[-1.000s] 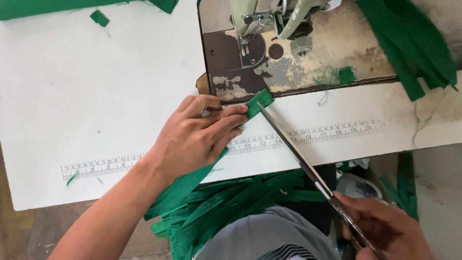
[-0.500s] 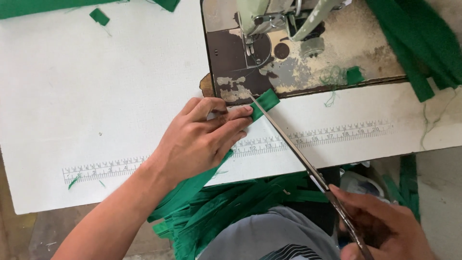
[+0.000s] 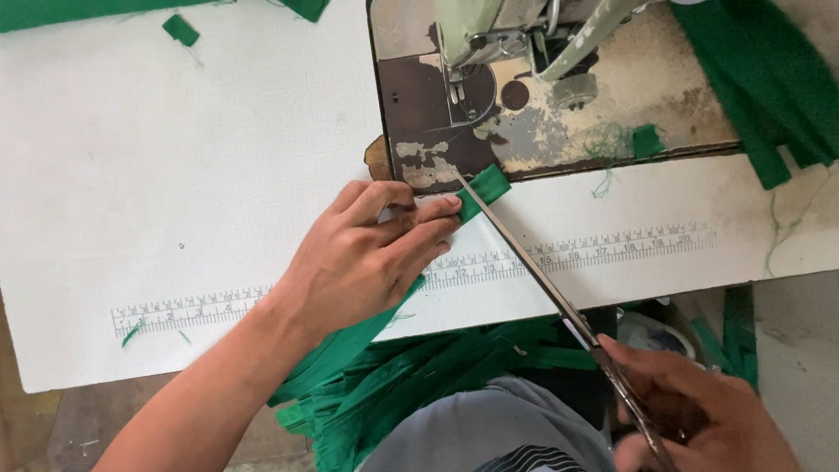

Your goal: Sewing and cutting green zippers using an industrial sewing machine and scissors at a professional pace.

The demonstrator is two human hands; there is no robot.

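Green woven strip [image 3: 479, 190] lies pinched flat under the left hand [image 3: 367, 253], its fingers pressed together on it; only the short end shows beyond the fingertips, against the worn metal bed of the sewing machine [image 3: 542, 96]. Long steel scissors [image 3: 542, 280] reach that end, blades nearly together. Right hand [image 3: 699, 411] has its grip closed on the handles, partly cut off below. A printed ruler strip [image 3: 612, 247] runs along the white desk [image 3: 175, 175].

Left hand [image 3: 363, 258] pins green strip [image 3: 482, 190]; scissors [image 3: 542, 280] cutting.
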